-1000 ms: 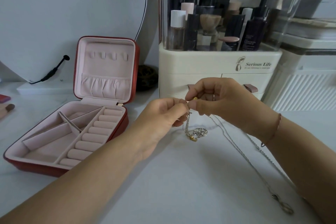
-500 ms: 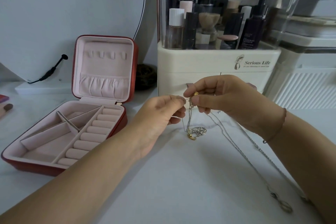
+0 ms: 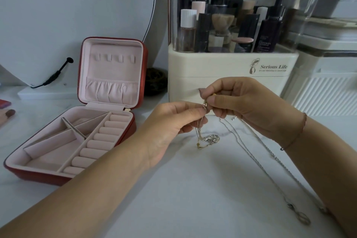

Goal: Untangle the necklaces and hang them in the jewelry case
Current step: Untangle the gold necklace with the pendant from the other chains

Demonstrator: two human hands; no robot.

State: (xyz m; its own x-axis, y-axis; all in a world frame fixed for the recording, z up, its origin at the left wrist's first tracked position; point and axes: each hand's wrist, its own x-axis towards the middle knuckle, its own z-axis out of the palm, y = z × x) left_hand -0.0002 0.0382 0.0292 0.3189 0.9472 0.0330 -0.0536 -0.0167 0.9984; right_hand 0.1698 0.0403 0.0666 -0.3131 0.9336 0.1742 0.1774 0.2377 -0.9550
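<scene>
Both hands meet above the white tabletop and pinch a knot of thin chains. My left hand [image 3: 173, 121] pinches the tangled necklaces [image 3: 204, 137] from the left; my right hand [image 3: 243, 106] pinches them from the right. A silver pendant and a small gold bead hang just below the fingers, touching the table. Long silver chains [image 3: 257, 160] trail from my right hand toward the front right, ending in a loop pendant [image 3: 301, 218]. The red jewelry case [image 3: 81, 141] stands open at the left, its pink lid upright with several hooks [image 3: 114, 59] and a gathered pocket.
A cream cosmetics organizer [image 3: 231, 67] full of bottles stands right behind my hands. A round mirror [image 3: 77, 15] with a black cable leans at the back left. A dark round object [image 3: 154, 81] sits between case and organizer. A white ribbed box [image 3: 324, 94] is at the right.
My hands have stayed together on the knot, with small finger shifts. The hanging pendant and chains moved only slightly.
</scene>
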